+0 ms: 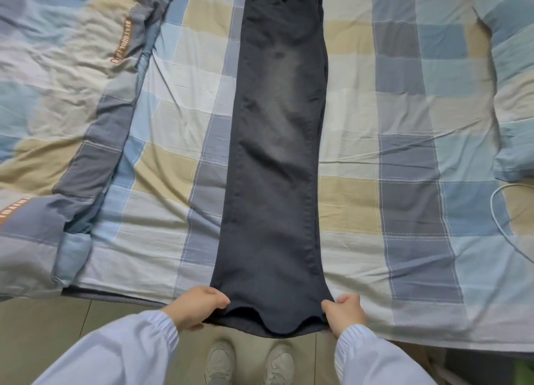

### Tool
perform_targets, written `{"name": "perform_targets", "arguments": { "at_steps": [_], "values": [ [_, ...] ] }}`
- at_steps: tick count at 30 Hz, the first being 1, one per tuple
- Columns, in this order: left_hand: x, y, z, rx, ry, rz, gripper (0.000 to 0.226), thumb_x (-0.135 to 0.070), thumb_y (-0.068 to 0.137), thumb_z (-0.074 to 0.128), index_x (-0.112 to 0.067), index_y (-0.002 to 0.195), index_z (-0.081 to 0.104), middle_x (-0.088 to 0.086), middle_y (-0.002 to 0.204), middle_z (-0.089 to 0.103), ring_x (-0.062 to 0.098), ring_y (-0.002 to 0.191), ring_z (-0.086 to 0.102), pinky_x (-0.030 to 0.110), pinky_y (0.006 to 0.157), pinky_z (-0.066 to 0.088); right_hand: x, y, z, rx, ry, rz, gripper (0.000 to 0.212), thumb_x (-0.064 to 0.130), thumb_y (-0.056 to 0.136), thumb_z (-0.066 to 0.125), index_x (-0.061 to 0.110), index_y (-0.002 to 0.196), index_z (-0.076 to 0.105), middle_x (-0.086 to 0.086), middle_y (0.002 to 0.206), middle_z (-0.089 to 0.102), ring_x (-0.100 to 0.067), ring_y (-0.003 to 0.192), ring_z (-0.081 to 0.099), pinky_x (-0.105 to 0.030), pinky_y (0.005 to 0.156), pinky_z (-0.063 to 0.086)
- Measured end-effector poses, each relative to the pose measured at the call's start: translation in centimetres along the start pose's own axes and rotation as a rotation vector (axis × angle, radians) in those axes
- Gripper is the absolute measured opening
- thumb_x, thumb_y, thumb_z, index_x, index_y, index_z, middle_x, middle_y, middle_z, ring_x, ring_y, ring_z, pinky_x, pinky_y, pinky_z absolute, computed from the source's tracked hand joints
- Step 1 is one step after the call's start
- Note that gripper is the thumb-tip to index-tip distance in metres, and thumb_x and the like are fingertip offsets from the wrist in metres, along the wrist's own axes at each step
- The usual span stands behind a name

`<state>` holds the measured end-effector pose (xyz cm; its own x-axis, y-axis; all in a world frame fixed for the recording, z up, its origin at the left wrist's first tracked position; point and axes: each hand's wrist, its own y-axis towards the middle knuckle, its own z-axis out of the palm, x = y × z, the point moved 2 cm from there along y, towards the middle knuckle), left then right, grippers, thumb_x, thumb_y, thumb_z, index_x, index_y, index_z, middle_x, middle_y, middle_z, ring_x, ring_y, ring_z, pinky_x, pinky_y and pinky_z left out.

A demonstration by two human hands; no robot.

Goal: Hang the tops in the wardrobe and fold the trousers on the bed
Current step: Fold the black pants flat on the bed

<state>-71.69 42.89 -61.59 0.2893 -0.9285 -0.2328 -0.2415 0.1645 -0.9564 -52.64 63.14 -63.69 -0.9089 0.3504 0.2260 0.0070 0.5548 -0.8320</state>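
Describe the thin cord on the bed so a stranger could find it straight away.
Start with the checked sheet covering the bed, then go to its right side, below the matching pillow. There a thin pale cable curves in a loop across the fabric. It is the only narrow line there, far from the dark trousers in the middle.

Quilt (72, 118) left, pillow (511, 95) right.
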Motion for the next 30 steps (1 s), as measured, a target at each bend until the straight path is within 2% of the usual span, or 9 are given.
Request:
{"name": "perform_targets", "arguments": {
  "at_steps": [5, 8, 11, 14, 17, 21, 25, 28, 30],
  "values": [
    [-6.5, -1.1, -5.0, 0.097, -0.249, 0.074, 0.039, -0.059, 0.079, 0.059, -0.020, 0.082, 0.061, -0.005, 0.062, 0.055, 0.009, 0.054, 0.053, 0.020, 0.052, 0.031, 7.5, 1.2, -4.3, 0.198, 0.177, -0.040, 0.018, 0.012, 0.086, 0.050, 0.020, 0.102, 0.051, -0.007, 0.074, 0.058, -0.019, 0.056, 0.054, -0.022, 0.053, 0.040],
    [-9.6, 0.2, -6.8, 0.116, -0.305, 0.263, 0.066, -0.077, 0.044, 0.071, -0.025, 0.084, 0.061, -0.013, 0.062, 0.054, 0.004, 0.052, 0.045, 0.022, 0.054, 0.028, 11.3, 3.0, -5.4, 0.278, 0.305, -0.031, 0.012, 0.022, 0.087, 0.053, 0.013, 0.079, 0.055, -0.004, 0.064, 0.053, -0.016, 0.055, 0.048, -0.026, 0.057, 0.042],
    [-11.7, 4.1, -7.2, -0.020, -0.279, 0.424, 0.071, -0.061, 0.050, 0.081, -0.029, 0.107, 0.054, -0.017, 0.090, 0.067, -0.001, 0.076, 0.059, 0.019, 0.067, 0.041, 13.5, 5.6, -4.6, 0.315, 0.496, -0.228, 0.026, 0.043, 0.091, 0.051, 0.019, 0.086, 0.057, 0.004, 0.067, 0.051, -0.010, 0.054, 0.043, -0.022, 0.056, 0.040],
    [-11.0, 9.2, -7.2, -0.249, -0.140, 0.427, 0.064, -0.050, 0.050, 0.085, -0.026, 0.104, 0.062, 0.002, 0.105, 0.069, 0.009, 0.088, 0.066, 0.026, 0.079, 0.053, 12.6, 8.0, -2.4, 0.381, 0.392, -0.356, 0.014, 0.032, 0.091, 0.057, 0.021, 0.096, 0.063, 0.012, 0.080, 0.068, 0.001, 0.064, 0.064, -0.011, 0.057, 0.046],
    [-9.8, 11.1, -5.1, -0.235, -0.127, 0.421, 0.040, -0.044, 0.061, 0.082, -0.022, 0.092, 0.069, 0.000, 0.099, 0.069, 0.013, 0.089, 0.067, 0.035, 0.082, 0.055, 10.0, 10.4, -0.4, 0.293, 0.291, -0.325, 0.033, 0.032, 0.074, 0.076, 0.022, 0.103, 0.066, -0.004, 0.116, 0.063, -0.016, 0.099, 0.065, -0.032, 0.087, 0.053],
    [-8.1, 10.2, -3.5, -0.381, -0.025, 0.593, 0.029, -0.036, 0.072, 0.075, -0.044, 0.092, 0.056, -0.019, 0.099, 0.059, 0.008, 0.104, 0.054, 0.030, 0.088, 0.047, 8.7, 10.4, 0.1, 0.295, 0.408, -0.264, 0.023, 0.015, 0.079, 0.072, 0.012, 0.102, 0.066, -0.009, 0.105, 0.071, -0.022, 0.096, 0.067, -0.037, 0.086, 0.053],
    [-6.3, 8.6, -3.9, -0.289, 0.292, 0.881, 0.028, -0.039, 0.069, 0.069, -0.038, 0.095, 0.060, -0.018, 0.103, 0.060, 0.007, 0.098, 0.058, 0.030, 0.083, 0.047, 7.8, 8.2, 0.6, 0.511, 0.068, -0.328, 0.036, 0.014, 0.062, 0.081, 0.020, 0.093, 0.065, 0.011, 0.083, 0.073, -0.005, 0.081, 0.069, -0.018, 0.072, 0.054],
    [-4.9, 7.3, -4.3, -0.278, 0.669, 1.070, 0.023, -0.035, 0.076, 0.063, -0.026, 0.097, 0.061, -0.003, 0.112, 0.058, 0.020, 0.105, 0.055, 0.024, 0.096, 0.041, 6.6, 7.5, 0.7, 0.380, -0.328, -0.460, 0.036, 0.012, 0.073, 0.073, 0.036, 0.085, 0.048, 0.009, 0.092, 0.060, -0.012, 0.098, 0.059, -0.016, 0.082, 0.048],
    [-3.8, 6.9, -4.5, -0.277, 0.831, 1.051, 0.035, -0.043, 0.082, 0.051, -0.031, 0.115, 0.052, -0.011, 0.120, 0.051, 0.006, 0.114, 0.047, 0.012, 0.109, 0.025, 5.9, 7.2, 0.9, 0.233, -0.426, -0.577, 0.038, 0.019, 0.073, 0.068, 0.041, 0.091, 0.043, 0.003, 0.102, 0.055, -0.018, 0.109, 0.054, -0.021, 0.088, 0.043]
  ]
}}
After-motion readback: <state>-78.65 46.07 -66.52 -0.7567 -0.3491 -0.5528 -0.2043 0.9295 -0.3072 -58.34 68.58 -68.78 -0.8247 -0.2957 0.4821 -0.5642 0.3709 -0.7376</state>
